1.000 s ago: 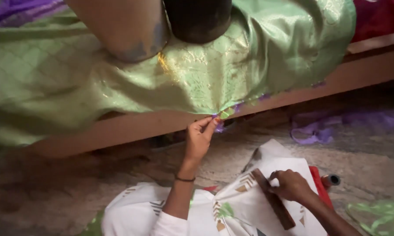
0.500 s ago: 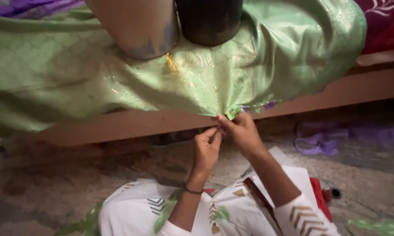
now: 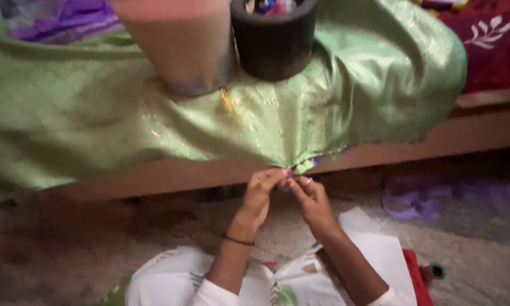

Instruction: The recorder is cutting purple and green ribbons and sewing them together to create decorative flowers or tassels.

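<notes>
1. A green cloth (image 3: 124, 113) with a gold sheen is draped over a low wooden bed (image 3: 470, 133) above both hands — its edge hangs down to the fingertips.
2. A pinkish pot (image 3: 178, 42) stands on the cloth, up and to the left of the hands.
3. A black pot (image 3: 274, 37) stands just right of the pinkish one, straight above the hands, with coloured bits inside too blurred to tell.
4. A maroon cover (image 3: 493, 51) lies on the bed, far up and right of the right hand.
5. A purple cloth (image 3: 413, 198) lies on the floor, right of the right hand.
6. The left hand (image 3: 260, 195), a dark band on its wrist, has its fingers pinched together on the cloth's hem.
7. The right hand (image 3: 308, 198), a ring on one finger, is pinched on the same hem, touching the left fingertips.
8. The hem (image 3: 303, 166) — a small bunched point, green with a purple edge — sits just above the two hands, gathered between them.
</notes>
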